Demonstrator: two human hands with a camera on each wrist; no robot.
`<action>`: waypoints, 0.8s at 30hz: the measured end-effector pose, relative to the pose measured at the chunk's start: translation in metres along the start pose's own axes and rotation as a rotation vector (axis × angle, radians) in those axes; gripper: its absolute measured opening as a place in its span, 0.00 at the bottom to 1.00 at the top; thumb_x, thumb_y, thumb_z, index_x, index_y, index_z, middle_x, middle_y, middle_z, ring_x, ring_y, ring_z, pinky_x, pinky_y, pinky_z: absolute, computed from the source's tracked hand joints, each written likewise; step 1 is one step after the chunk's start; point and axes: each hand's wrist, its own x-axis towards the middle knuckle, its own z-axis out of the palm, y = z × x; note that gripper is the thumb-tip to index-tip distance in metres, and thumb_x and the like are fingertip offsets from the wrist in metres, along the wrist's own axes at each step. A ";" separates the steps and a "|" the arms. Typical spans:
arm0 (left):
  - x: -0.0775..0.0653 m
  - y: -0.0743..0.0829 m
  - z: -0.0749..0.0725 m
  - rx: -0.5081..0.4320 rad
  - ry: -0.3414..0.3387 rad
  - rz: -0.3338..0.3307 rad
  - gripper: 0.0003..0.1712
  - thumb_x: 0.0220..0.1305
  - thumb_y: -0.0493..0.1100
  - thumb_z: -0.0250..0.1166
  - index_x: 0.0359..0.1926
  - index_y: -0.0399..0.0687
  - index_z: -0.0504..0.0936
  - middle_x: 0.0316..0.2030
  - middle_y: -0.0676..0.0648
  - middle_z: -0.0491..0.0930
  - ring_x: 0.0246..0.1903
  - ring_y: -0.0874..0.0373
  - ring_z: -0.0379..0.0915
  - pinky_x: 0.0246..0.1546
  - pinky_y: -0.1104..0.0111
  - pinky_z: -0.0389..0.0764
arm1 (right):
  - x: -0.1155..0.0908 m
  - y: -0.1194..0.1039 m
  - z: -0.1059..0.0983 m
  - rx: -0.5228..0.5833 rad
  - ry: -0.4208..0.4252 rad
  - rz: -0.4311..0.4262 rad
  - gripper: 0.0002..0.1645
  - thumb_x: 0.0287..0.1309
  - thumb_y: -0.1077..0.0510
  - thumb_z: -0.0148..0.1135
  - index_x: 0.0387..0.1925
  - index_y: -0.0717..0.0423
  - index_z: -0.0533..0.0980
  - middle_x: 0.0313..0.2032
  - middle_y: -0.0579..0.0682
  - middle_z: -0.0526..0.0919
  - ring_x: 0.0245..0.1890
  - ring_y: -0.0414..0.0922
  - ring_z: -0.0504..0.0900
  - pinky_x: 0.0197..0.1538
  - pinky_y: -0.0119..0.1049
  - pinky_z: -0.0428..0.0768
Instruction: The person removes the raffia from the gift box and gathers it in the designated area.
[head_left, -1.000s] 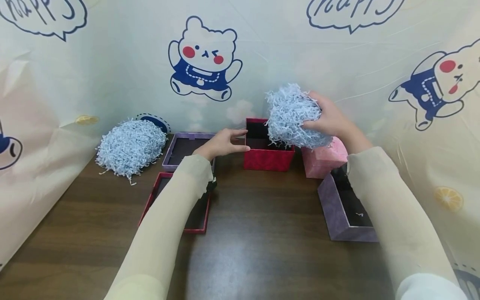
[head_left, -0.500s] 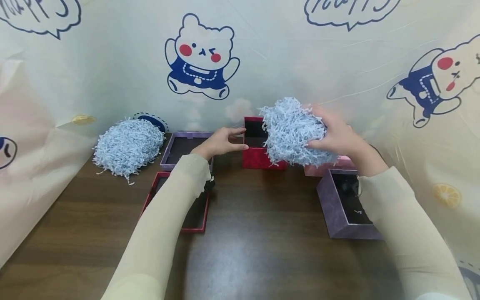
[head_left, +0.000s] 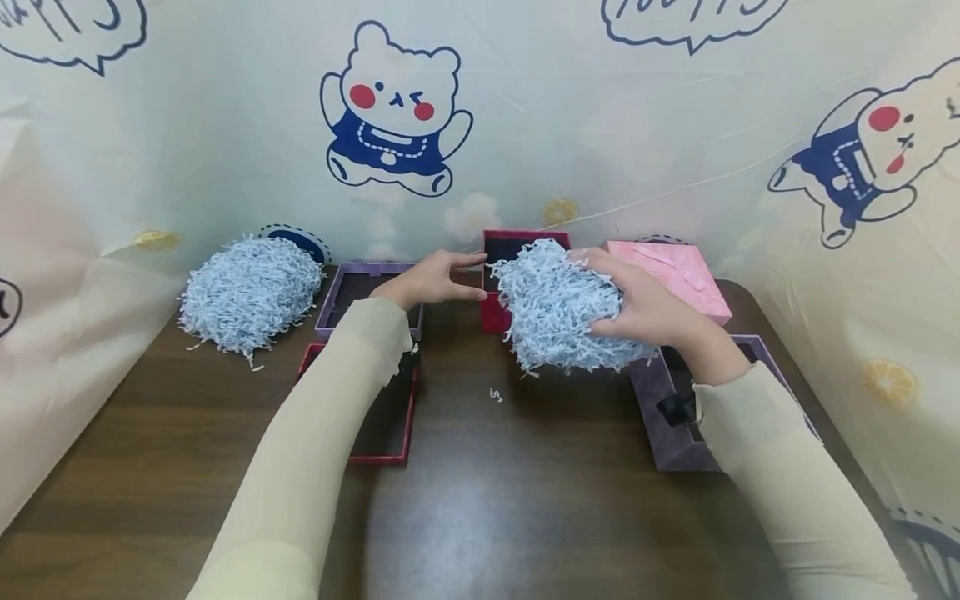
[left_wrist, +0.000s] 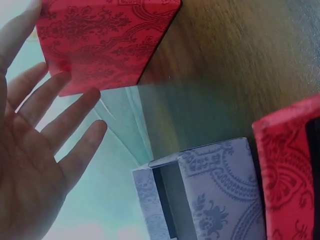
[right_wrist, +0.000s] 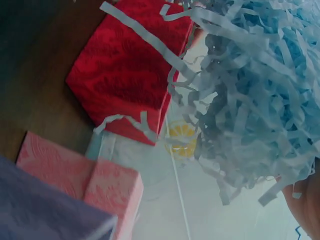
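Observation:
My right hand [head_left: 637, 304] grips a big clump of light blue shredded paper [head_left: 558, 312], held in front of and partly above the open red box [head_left: 492, 312], hiding much of it. In the right wrist view, loose strips of the clump [right_wrist: 260, 90] hang beside the red box [right_wrist: 127, 60]. At the red box's left side is my left hand [head_left: 435, 282], fingers extended and thumb apart. The left wrist view shows its spread fingers [left_wrist: 75, 117] at the patterned red wall [left_wrist: 100, 45], the fingertips touching or nearly so.
Another pile of blue shredded paper [head_left: 251, 296] lies back left. Beside it are a purple lid [head_left: 375, 267] and a red lid [head_left: 408, 425], both hollow side up. A pink box [head_left: 667, 275] and an open purple box [head_left: 656, 433] stand right. One paper strip [head_left: 495, 394] lies mid-table.
My right hand has brought the clump down and left, from above the pink box to before the red box. A strip now lies on the table. My left hand stays at the red box.

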 end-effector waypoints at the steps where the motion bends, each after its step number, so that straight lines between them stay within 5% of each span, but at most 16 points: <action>1: 0.000 0.000 -0.001 -0.002 -0.002 0.001 0.45 0.62 0.53 0.70 0.76 0.56 0.60 0.76 0.48 0.59 0.75 0.46 0.56 0.72 0.49 0.64 | 0.001 -0.001 0.002 0.004 -0.015 0.003 0.47 0.44 0.62 0.72 0.68 0.61 0.66 0.69 0.58 0.69 0.70 0.57 0.65 0.71 0.62 0.64; 8: 0.001 -0.002 -0.004 -0.023 -0.018 0.028 0.40 0.66 0.44 0.67 0.75 0.52 0.61 0.76 0.46 0.58 0.72 0.42 0.60 0.69 0.50 0.68 | 0.007 -0.007 0.020 0.021 -0.126 0.036 0.50 0.45 0.59 0.73 0.70 0.59 0.63 0.71 0.58 0.65 0.73 0.57 0.60 0.73 0.61 0.62; 24: 0.004 -0.001 -0.003 0.001 0.010 -0.007 0.42 0.61 0.50 0.71 0.74 0.54 0.64 0.75 0.50 0.61 0.73 0.44 0.59 0.69 0.50 0.68 | 0.026 0.001 0.055 0.015 -0.372 0.015 0.50 0.46 0.55 0.75 0.71 0.54 0.64 0.71 0.54 0.66 0.71 0.54 0.65 0.70 0.57 0.69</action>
